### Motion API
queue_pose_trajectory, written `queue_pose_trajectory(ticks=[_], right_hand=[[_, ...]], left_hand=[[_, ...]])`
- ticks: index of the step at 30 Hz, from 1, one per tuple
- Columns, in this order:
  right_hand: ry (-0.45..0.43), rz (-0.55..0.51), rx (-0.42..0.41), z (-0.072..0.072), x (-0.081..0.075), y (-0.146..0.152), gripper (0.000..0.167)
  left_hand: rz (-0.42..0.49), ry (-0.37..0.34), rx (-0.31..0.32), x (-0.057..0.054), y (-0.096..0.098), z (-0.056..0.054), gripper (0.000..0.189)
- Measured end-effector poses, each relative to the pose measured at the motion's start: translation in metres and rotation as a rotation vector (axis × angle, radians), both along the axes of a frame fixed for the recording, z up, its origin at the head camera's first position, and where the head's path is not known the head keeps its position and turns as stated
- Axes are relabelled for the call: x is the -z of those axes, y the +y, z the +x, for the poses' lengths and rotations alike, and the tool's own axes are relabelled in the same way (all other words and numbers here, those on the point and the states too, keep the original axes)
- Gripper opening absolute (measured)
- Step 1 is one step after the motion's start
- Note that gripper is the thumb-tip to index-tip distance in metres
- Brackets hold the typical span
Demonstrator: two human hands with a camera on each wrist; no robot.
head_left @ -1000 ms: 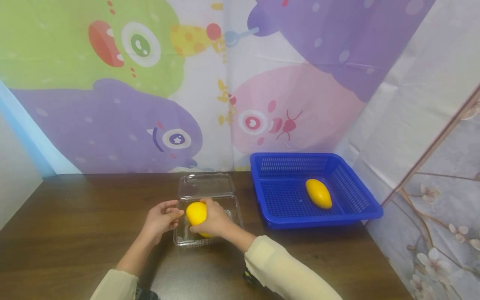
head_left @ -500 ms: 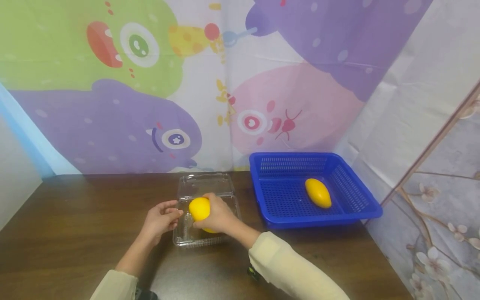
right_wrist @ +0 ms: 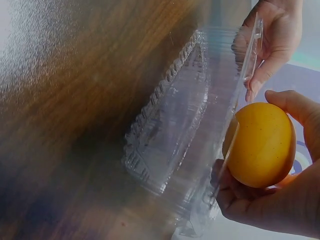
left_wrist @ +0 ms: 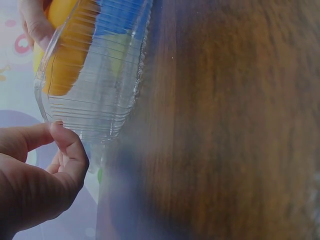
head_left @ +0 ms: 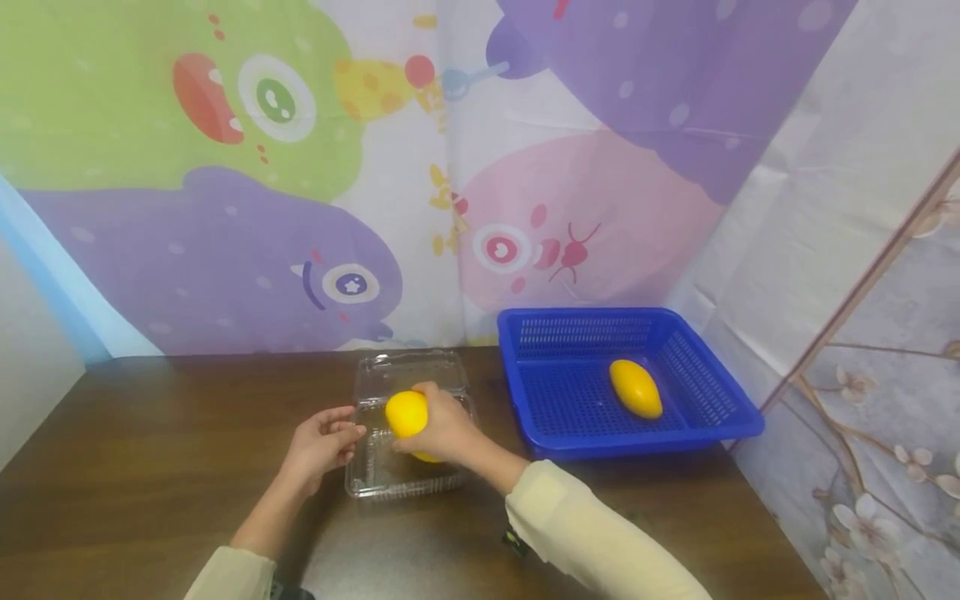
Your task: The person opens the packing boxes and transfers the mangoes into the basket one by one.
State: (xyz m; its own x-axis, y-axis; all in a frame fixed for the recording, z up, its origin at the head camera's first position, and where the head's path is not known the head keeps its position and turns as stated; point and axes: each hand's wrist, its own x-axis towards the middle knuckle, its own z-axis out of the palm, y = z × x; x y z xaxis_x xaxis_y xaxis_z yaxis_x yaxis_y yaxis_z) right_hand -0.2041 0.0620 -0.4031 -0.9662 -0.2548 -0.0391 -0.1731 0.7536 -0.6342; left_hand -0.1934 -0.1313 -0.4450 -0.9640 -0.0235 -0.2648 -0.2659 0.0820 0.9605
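My right hand (head_left: 446, 425) grips a smooth yellow mango (head_left: 406, 414) over the opened clear plastic clamshell box (head_left: 375, 475). In the right wrist view the mango (right_wrist: 262, 145) is right at the box's rim, its lower end inside the walls, with fingers and thumb on either side. At the box's left edge is my left hand (head_left: 321, 446); the left wrist view shows its thumb and forefinger pinching the rim of the clear box (left_wrist: 95, 110). The box's hinged lid (head_left: 408, 371) lies folded back toward the wall.
To the right stands a blue perforated plastic basket (head_left: 528, 425) with another yellow mango (head_left: 635, 389) in it. Both containers rest on a dark brown wooden table (head_left: 187, 450). A cartoon-printed cloth (head_left: 427, 292) hangs along the table's back edge.
My right hand and the mango have shifted slightly right and away from me over the box. My left hand has stayed at the box's left edge.
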Motion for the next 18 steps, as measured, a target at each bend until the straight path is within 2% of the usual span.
queue_pose_trajectory(ticks=[11, 18], right_hand=[[0.030, 0.017, 0.004, 0.000, -0.008, 0.006, 0.084], [0.010, 0.018, 0.016, -0.004, -0.014, 0.011, 0.084]], left_hand=[[0.003, 0.001, 0.002, -0.003, 0.000, 0.001, 0.053], [0.014, -0.004, -0.010, -0.002, 0.000, 0.001, 0.053]])
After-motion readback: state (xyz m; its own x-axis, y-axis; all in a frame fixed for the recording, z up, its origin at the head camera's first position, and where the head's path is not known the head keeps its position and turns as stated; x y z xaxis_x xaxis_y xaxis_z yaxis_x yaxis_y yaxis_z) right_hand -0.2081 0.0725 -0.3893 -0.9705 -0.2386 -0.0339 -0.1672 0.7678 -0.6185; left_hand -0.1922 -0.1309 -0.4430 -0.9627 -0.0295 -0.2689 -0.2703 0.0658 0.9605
